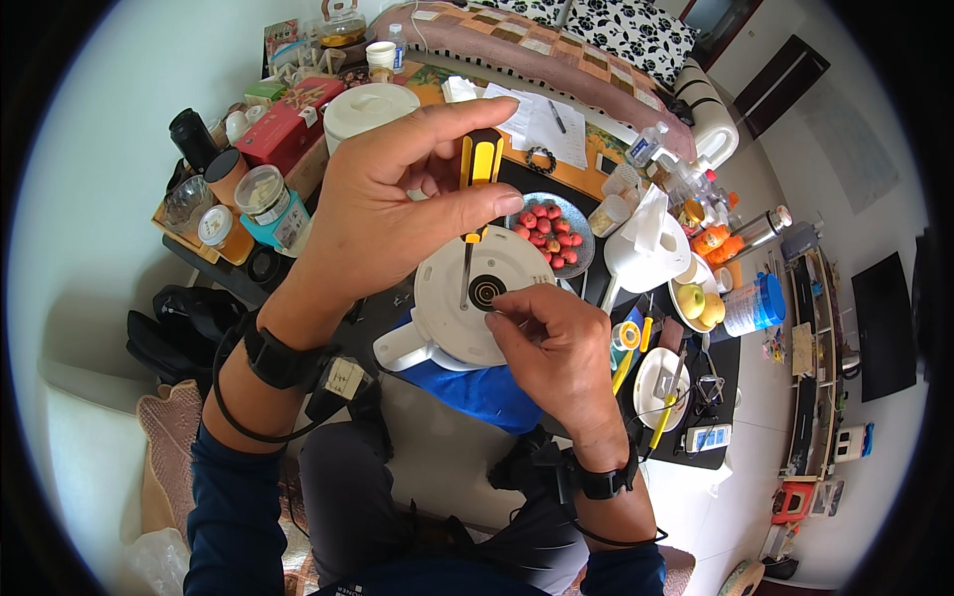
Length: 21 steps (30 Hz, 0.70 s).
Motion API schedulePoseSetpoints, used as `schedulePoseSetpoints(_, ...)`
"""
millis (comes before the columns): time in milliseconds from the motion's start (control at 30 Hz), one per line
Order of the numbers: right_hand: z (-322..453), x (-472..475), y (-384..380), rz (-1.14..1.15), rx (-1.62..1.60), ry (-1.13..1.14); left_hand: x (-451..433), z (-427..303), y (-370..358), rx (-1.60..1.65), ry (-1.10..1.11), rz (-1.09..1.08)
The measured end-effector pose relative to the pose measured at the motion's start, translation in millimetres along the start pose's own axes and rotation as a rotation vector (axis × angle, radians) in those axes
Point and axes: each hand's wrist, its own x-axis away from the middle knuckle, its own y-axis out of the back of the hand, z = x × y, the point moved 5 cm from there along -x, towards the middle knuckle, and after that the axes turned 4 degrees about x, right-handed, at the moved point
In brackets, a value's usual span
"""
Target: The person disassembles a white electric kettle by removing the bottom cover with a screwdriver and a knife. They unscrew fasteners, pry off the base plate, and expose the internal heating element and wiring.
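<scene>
An upturned white electric kettle body [447, 320] lies base up on a blue cloth [484, 395], its handle pointing to the lower left. A screwdriver with a yellow and black handle [481, 160] stands nearly upright, its tip at a screw hole left of the black ringed connector [487, 293] in the base. My left hand [402, 186] is around the screwdriver's handle, thumb and index finger reaching past it; whether the hidden fingers grip it is unclear. My right hand [559, 350] rests beside the connector with thumb and index finger pinched together; nothing shows between them.
Behind the kettle stands a bowl of red fruit [586, 223]. A white tissue holder [648, 257], solder spool [626, 335], yellow-handled tools and a white plate [645, 387] are at the right. Jars and a red box [287, 123] crowd the left; papers [570, 138] lie farther back.
</scene>
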Motion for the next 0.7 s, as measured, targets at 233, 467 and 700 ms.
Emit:
schedulePoseSetpoints(233,0,1,1,-0.009,0.009,0.005,1,0,-1,0.041,-0.032,-0.002)
schedulePoseSetpoints(467,0,1,0,-0.004,-0.001,-0.01,1,-1,-1,0.018,-0.02,-0.006)
schedulePoseSetpoints(700,0,1,0,-0.002,-0.003,-0.015,4,-10,-4,-0.053,-0.037,0.005)
